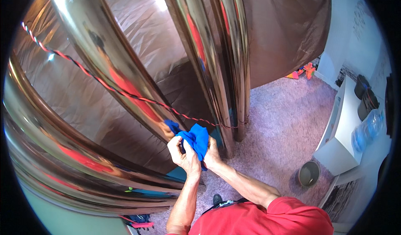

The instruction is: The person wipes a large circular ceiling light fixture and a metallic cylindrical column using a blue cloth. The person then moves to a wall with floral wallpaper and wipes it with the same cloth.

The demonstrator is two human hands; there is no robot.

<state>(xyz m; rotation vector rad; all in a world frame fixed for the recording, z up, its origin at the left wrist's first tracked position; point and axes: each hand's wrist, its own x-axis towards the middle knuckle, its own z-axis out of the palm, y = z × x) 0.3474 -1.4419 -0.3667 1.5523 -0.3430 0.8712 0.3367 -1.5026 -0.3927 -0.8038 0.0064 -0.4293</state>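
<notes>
A bunched blue cloth [195,138] is held between my two hands at the middle of the view. My left hand [184,155] grips it from the left with bent fingers. On its other side my right hand [212,152] holds it, the fingers partly hidden behind the fabric. Just beyond my hands stands a shiny gold-coloured metal pipe [125,65], which reflects the cloth and my red shirt. A twisted red and black cord [138,97] runs across in front of the pipes, above the cloth.
More polished pipes [200,47] stand behind and at left, with brown sheeting [285,31] around them. A bucket [309,174] stands on the carpet [272,134] at right. Beside it is a white cabinet [340,153] with dark pots [368,103] and a clear plastic bottle [366,130].
</notes>
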